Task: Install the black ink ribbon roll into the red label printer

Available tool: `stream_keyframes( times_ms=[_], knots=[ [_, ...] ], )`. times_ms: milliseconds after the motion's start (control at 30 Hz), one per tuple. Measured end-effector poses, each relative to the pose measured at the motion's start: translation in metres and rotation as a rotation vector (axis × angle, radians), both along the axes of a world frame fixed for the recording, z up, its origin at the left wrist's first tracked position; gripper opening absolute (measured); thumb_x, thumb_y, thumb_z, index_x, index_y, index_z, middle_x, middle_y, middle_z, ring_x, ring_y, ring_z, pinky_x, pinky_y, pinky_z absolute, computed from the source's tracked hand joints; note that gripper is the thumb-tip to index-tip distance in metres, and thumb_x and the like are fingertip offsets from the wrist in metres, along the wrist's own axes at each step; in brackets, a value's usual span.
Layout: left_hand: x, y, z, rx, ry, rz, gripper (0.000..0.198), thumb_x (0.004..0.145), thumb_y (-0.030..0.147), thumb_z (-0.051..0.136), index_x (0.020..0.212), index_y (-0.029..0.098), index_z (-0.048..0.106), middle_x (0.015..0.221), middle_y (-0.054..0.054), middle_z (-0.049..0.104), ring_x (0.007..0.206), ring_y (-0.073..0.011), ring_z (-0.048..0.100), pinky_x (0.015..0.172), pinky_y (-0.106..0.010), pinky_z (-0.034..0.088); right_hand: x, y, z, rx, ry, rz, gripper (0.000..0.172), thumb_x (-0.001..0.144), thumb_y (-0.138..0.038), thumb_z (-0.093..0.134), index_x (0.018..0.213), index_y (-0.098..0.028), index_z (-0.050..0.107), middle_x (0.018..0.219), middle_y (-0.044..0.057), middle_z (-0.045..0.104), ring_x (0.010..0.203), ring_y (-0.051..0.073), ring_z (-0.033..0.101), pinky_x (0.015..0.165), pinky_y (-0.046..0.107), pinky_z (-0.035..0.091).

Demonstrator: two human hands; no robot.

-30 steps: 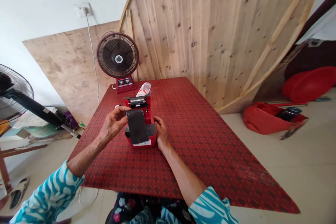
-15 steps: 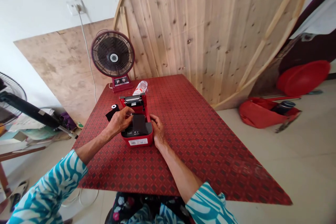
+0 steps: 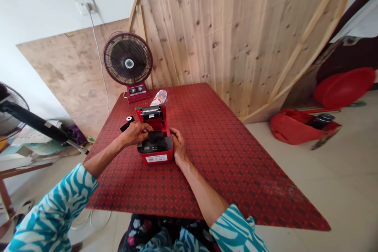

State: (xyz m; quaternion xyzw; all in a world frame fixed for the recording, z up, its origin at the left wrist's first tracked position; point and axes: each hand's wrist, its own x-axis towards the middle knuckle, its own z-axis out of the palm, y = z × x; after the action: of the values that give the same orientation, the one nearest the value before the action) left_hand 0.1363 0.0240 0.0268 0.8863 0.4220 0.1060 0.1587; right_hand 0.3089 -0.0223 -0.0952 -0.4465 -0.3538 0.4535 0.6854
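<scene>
A small red printer [image 3: 155, 154] stands on the red patterned table [image 3: 224, 149] with its lid [image 3: 152, 113] tipped up at the back. A black paper roll [image 3: 156, 138] lies in its open compartment. My left hand [image 3: 134, 133] reaches over the printer's left edge, fingers curled and pinched on the end of that black roll. Pressed against the printer's right side is my right hand [image 3: 178, 145], with its fingers closed along the casing. A second black roll with a white core [image 3: 127, 122] lies on the table just left of my left hand.
A plastic bottle [image 3: 159, 97] lies behind the printer, and a maroon table fan [image 3: 128, 65] stands at the table's far edge. Wooden boards [image 3: 230, 27] lean against the wall. A standing fan [image 3: 17, 114] is at left; red bag [image 3: 292, 130] and basin [image 3: 345, 86] lie on the floor at right.
The black paper strip that my left hand held up over the printer has gone down into the compartment. My left hand followed it down; my right hand stayed on the printer's side.
</scene>
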Motion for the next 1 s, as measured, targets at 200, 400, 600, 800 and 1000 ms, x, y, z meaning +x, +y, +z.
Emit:
stream_keyframes(
  times_ms=[200,400,600,800,1000],
  knots=[
    [0.009,0.011,0.002,-0.016,0.17,-0.071,0.017,0.078,0.026,0.063,0.088,0.019,0.074,0.097,-0.007,0.073,0.094,-0.0228,0.066,0.085,-0.03,0.048,0.001,0.002,-0.006,0.033,-0.035,-0.017,0.033,0.077,-0.039,0.053,0.104,-0.024,0.067,0.1,0.002,0.07,0.102,0.022,0.059,0.087,0.037,0.047],
    [0.007,0.014,0.004,-0.125,0.159,-0.05,0.028,0.077,0.03,0.064,0.102,0.02,0.072,0.1,-0.006,0.074,0.094,-0.0239,0.067,0.081,-0.03,0.05,0.0,0.001,-0.002,0.024,-0.025,-0.003,0.033,0.077,-0.039,0.053,0.103,-0.024,0.066,0.103,0.003,0.07,0.102,0.022,0.059,0.087,0.037,0.047],
    [0.002,-0.005,0.008,-0.139,-0.198,0.042,0.027,0.081,0.041,0.059,0.093,0.02,0.071,0.093,-0.002,0.074,0.084,-0.0172,0.067,0.077,-0.026,0.051,0.0,0.0,0.002,0.001,-0.013,-0.001,0.033,0.077,-0.038,0.053,0.103,-0.024,0.066,0.105,0.003,0.069,0.103,0.023,0.059,0.089,0.038,0.046],
    [0.006,-0.024,0.016,0.129,-0.25,-0.024,0.014,0.084,0.03,0.06,0.083,0.02,0.07,0.085,-0.002,0.073,0.08,-0.0159,0.066,0.084,-0.031,0.05,0.0,0.002,-0.004,0.024,-0.026,-0.012,0.033,0.077,-0.038,0.053,0.103,-0.024,0.067,0.1,0.003,0.071,0.103,0.023,0.059,0.088,0.038,0.047],
    [-0.001,-0.019,0.003,0.249,-0.224,-0.062,0.021,0.082,0.03,0.065,0.099,0.019,0.066,0.109,-0.007,0.068,0.102,-0.0197,0.064,0.092,-0.034,0.05,0.002,0.003,-0.003,0.026,-0.031,-0.003,0.034,0.077,-0.039,0.053,0.105,-0.024,0.066,0.101,0.003,0.071,0.103,0.023,0.059,0.089,0.038,0.047]
  ],
)
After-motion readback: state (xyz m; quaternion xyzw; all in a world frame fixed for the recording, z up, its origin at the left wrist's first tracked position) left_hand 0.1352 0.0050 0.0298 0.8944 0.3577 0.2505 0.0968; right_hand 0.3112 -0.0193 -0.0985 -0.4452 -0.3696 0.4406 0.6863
